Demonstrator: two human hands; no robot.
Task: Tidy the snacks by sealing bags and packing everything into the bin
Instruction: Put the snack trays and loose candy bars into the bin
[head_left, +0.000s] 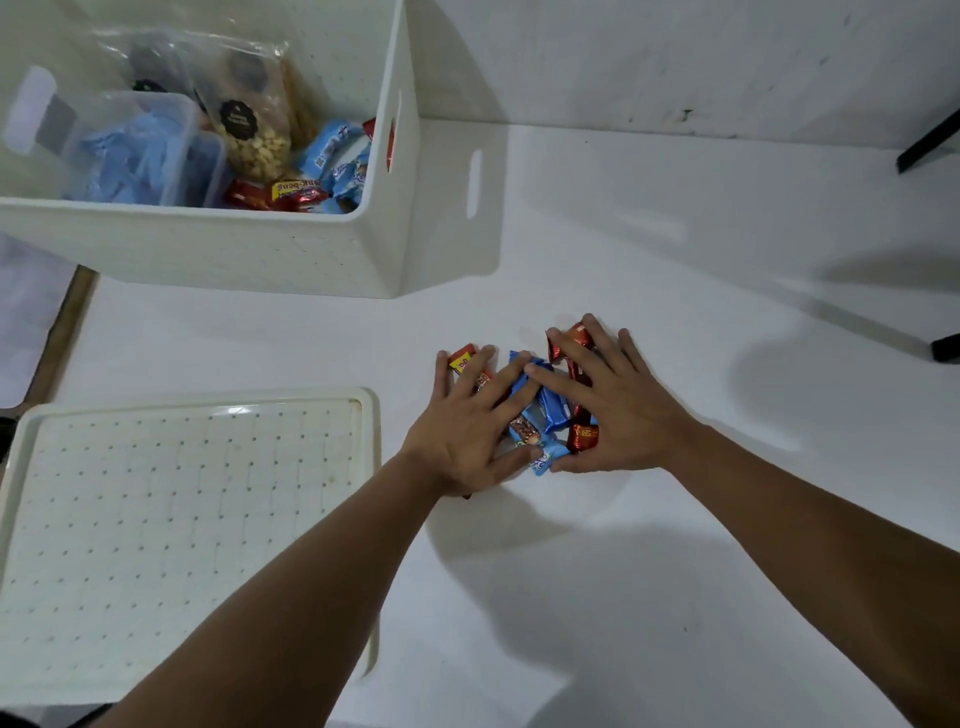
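A small heap of wrapped snack bars (540, 410), blue and red, lies on the white table. My left hand (462, 415) lies flat on its left side, fingers straight over a red and yellow bar (461, 358). My right hand (613, 400) presses on the right side with spread fingers, over red wrappers (582, 437). The white bin (291, 244) stands at the back left. Inside it are a clear bag of nuts (254, 130), blue and red bars (332, 166) and a clear tub (130, 150) with blue contents.
The bin's white lid (182, 519) lies flat at the front left, beside my left forearm. A wall rises behind the table. Black stand legs (930, 145) show at the far right edge. The table's left edge runs beside the bin.
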